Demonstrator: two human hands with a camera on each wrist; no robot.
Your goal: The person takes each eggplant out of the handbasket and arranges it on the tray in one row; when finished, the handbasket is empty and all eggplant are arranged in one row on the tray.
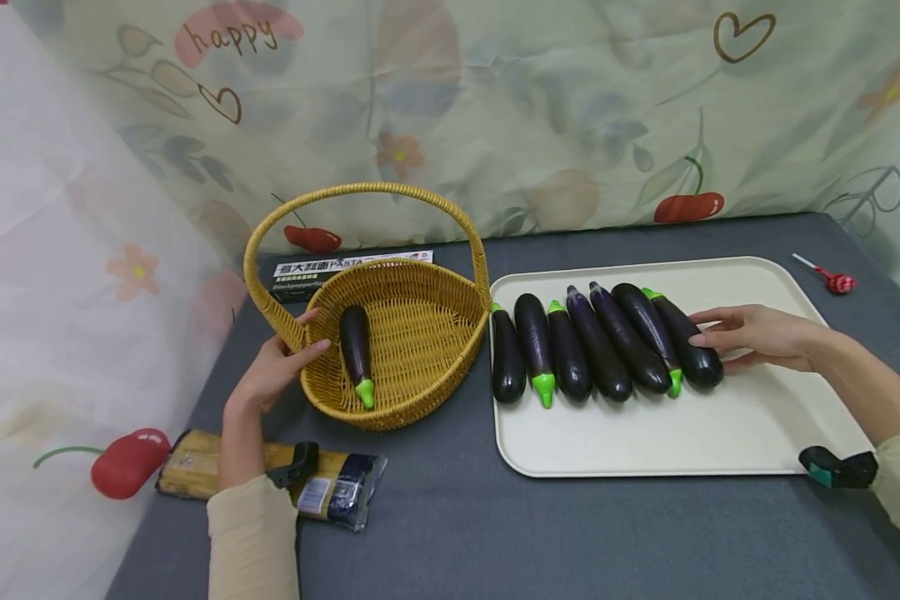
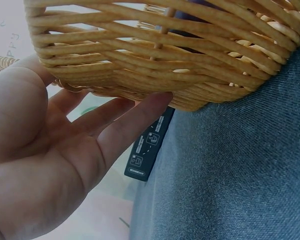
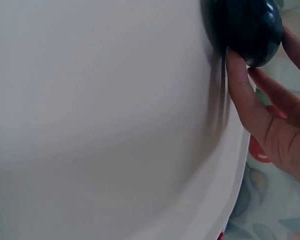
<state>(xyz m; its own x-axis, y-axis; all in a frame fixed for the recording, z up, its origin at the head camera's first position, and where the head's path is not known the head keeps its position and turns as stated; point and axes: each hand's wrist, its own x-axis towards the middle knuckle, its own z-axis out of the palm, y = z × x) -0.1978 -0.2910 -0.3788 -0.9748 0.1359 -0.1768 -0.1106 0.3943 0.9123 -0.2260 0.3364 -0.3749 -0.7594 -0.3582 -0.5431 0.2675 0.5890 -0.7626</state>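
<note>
A yellow wicker basket (image 1: pixel 397 350) with a tall arched handle stands at left centre, with one dark eggplant (image 1: pixel 356 346) lying inside. My left hand (image 1: pixel 276 371) grips the basket at the foot of the handle. From the left wrist, the fingers (image 2: pixel 115 117) sit against the outer weave (image 2: pixel 115 70). On a white tray (image 1: pixel 630 446), several eggplants lie side by side. My right hand (image 1: pixel 765 337) holds the rightmost eggplant (image 1: pixel 686 346) by its side. The right wrist view shows fingertips around the rounded end of that eggplant (image 3: pixel 247 30).
A dark pasta box (image 1: pixel 300 283) lies behind the basket. A plastic bag of spaghetti (image 1: pixel 345 492) is under the left forearm. The lollipop (image 1: pixel 836 282) rests right of the tray. Printed cloth hangs behind the grey table (image 1: pixel 450 533).
</note>
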